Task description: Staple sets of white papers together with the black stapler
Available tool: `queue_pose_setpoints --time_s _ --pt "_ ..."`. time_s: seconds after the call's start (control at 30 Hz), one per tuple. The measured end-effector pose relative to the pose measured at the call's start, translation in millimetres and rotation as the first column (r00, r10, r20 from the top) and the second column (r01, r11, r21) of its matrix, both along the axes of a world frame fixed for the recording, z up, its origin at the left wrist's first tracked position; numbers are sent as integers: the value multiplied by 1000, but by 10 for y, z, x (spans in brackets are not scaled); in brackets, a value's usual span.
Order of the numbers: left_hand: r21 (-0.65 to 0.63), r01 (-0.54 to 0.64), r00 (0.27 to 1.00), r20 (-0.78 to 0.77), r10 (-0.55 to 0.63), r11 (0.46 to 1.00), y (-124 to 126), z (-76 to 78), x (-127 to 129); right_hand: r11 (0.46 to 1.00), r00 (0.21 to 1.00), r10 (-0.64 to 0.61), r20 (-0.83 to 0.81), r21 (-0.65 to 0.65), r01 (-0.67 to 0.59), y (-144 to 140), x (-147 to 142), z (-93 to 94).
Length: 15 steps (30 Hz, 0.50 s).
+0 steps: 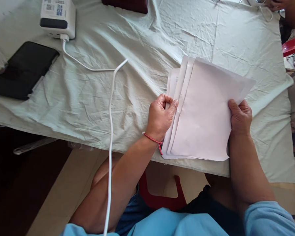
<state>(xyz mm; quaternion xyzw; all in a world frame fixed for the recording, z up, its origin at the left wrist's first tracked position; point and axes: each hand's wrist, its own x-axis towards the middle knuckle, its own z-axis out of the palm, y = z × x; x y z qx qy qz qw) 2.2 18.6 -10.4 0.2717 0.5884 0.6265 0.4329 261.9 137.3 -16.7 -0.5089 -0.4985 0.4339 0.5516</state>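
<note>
Several sheets of white paper lie fanned in a loose stack at the table's near edge, their left edges stepped. My left hand pinches the left edges between thumb and curled fingers; a red cord bracelet circles that wrist. On the opposite side, my right hand grips the right edge of the top sheet, thumb above and fingers partly hidden beneath. The top sheet's far right corner is raised off the cloth. Faint print shows on a lower sheet at the left; the top sheet looks blank.
A wrinkled pale green cloth covers the table. To the left are a black tablet-like case and a white power bank, whose white cable runs toward me. Another person's hand is at the far right, near a red chair.
</note>
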Motion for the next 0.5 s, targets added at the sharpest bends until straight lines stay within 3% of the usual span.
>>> queue_pose_setpoints --time_s 0.13,0.3,0.4,0.5 --pt "-36 5 997 73 -2 999 3 19 14 1000 1000 -2 3 8 2 4 1 10" --pt "-96 -60 980 186 77 994 14 21 15 1000 1000 8 -2 3 -8 -7 1 9" --pt "-37 41 979 200 -33 998 7 11 5 1000 1000 6 -6 5 -6 -4 3 -1" --pt "40 83 989 115 -87 996 -11 15 -1 1000 1000 21 1 16 -21 3 4 -3"
